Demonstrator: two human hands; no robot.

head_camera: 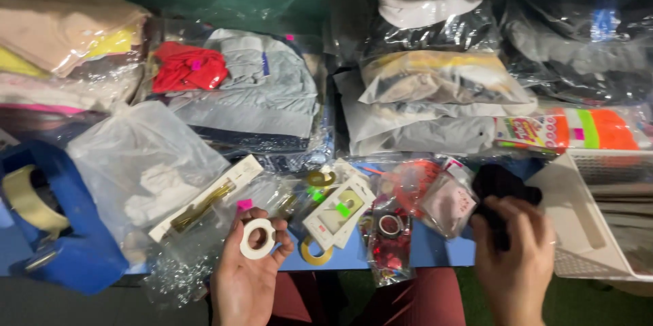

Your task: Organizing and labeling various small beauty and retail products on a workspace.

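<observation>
Looks like a packing or sorting station for a small resale shop or stockroom. Blue table (435, 248) crowded with folded clothes sealed in clear plastic bags (435, 78), small accessories in little pouches (445, 200), carded items (340, 207). Blue tape dispenser (58, 220) at left edge, white plastic basket (588, 214) at right. Dark green backdrop behind.
</observation>
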